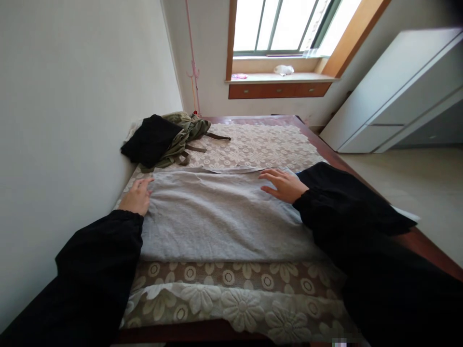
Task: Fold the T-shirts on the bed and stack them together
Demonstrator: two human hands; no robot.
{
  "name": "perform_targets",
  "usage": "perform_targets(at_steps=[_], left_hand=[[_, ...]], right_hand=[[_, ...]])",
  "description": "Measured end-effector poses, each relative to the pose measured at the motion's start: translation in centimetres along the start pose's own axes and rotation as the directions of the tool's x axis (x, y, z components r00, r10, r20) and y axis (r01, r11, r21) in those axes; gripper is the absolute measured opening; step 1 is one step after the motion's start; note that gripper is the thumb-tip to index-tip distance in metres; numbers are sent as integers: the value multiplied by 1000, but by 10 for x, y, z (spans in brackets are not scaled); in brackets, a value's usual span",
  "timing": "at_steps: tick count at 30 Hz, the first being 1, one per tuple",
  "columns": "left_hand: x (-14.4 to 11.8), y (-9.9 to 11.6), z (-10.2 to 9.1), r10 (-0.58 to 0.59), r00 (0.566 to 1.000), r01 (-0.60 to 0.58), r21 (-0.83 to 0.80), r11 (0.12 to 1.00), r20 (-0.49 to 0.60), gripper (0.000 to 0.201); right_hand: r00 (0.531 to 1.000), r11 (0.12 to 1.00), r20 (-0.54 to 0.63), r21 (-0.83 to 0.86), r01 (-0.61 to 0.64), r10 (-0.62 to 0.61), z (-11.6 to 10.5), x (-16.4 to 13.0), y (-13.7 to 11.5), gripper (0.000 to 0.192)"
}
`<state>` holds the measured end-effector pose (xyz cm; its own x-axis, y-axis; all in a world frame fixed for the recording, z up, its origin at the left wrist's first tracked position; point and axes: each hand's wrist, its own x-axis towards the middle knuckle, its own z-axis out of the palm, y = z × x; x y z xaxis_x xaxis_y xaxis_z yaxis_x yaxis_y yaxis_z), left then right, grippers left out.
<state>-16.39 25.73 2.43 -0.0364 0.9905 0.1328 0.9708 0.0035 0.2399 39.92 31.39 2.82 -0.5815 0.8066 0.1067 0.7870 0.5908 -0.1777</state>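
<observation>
Fingers (142, 184) of left hand (136, 197) loosely spread, laid flat on near-left edge of grey cloth (220, 217), pinching nothing. Fingers (269, 176) of right hand (284, 185) likewise fanned out and pressed palm-down on far-right part of grey cloth, close to its far fold. Both wrists in black sleeves (94, 270) reaching in from either side of grey cloth.

Grey cloth spread flat and smooth, folded to a broad rectangle, lying across lace bedspread (253, 144) with flower pattern. Bedspread showing beyond grey cloth toward the window and again nearer the camera, where a beige flowered layer and white lace edge hang over a wooden bed frame (427, 246).

Beyond grey cloth, to its far left against the wall: black garment (150, 140) heaped beside olive-green garment (184, 132), straps trailing toward grey cloth but lying apart from it. Farther beyond grey cloth: window sill (282, 77) with a small white object, perhaps crumpled plastic, too small to tell. Right of grey cloth, well apart: white cabinet (394, 91) against the wall.
</observation>
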Motion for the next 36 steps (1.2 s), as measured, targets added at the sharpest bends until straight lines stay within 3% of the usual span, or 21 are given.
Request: perform_targets(at_steps=[2,4,6,8,10,12,15,20,25,28,32,36], left_hand=[[-5,-1,-7,6,1000,-6,-4,1000,11,61],[-15,4,-14,9,999,-10,31,999,45,67],[-29,18,-20,37,996,-46,109,993,77,68],[-46,41,-21,146,983,-161,141,977,111,64],[-65,69,-16,327,934,-337,51,940,147,56],[-86,96,-6,501,850,-495,-80,865,161,52],[-121,119,13,654,740,-632,-167,756,159,52],[-181,121,21,711,689,-694,-158,703,136,75],[-228,133,2,813,537,-797,-182,576,225,88],[-247,142,-2,801,534,-803,-134,580,269,89],[-270,148,-4,811,540,-815,-104,571,225,84],[-271,141,-20,870,450,-842,-229,488,202,73]], right_hand=[[994,1000,109,28,8,-11,5,-2,-11,59],[974,998,217,7,-59,56,9,-2,-19,67],[954,993,273,-37,-116,121,10,0,-27,67],[955,994,275,-60,-96,109,11,8,-39,63],[959,999,279,-30,-34,41,14,19,-52,63],[958,999,288,30,-13,3,21,31,-65,70],[964,996,263,62,-63,45,34,41,-76,80],[984,995,162,45,-88,79,46,35,-72,82],[987,996,140,25,-83,79,51,34,-69,82],[986,996,144,15,-86,83,53,36,-70,82],[984,996,155,-3,-86,86,54,37,-69,84],[983,997,166,-6,-77,76,54,38,-69,88]])
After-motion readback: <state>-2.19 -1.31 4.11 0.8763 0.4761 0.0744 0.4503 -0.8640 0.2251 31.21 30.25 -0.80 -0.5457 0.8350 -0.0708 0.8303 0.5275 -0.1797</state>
